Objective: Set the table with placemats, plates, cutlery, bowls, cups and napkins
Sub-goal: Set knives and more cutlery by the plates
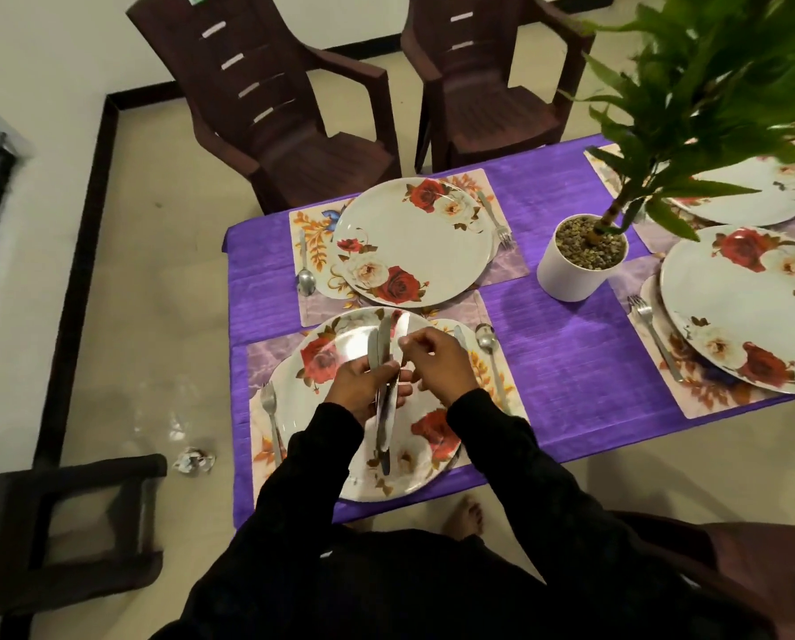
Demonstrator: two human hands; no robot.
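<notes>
A purple-clothed table (571, 362) carries floral placemats with rose-patterned plates. Over the near plate (321, 362) my left hand (363, 390) grips a bundle of table knives (386, 399), blades pointing away from me. My right hand (437, 362) pinches the blade of one knife (403, 334) in that bundle. Beside the near plate lie a fork (271, 418) on the left and a spoon (490, 358) and a knife (461, 337) on the right. The far plate (414, 242) has a spoon (305, 270) to its left and a fork (494, 219) to its right.
A white pot with a green plant (580, 265) stands mid-table. Two more plates (746, 307) sit on mats at the right, one with a fork (654, 334). Brown plastic chairs (294, 108) stand behind the table, a dark chair (72, 524) at lower left, crumpled foil (194, 459) on the floor.
</notes>
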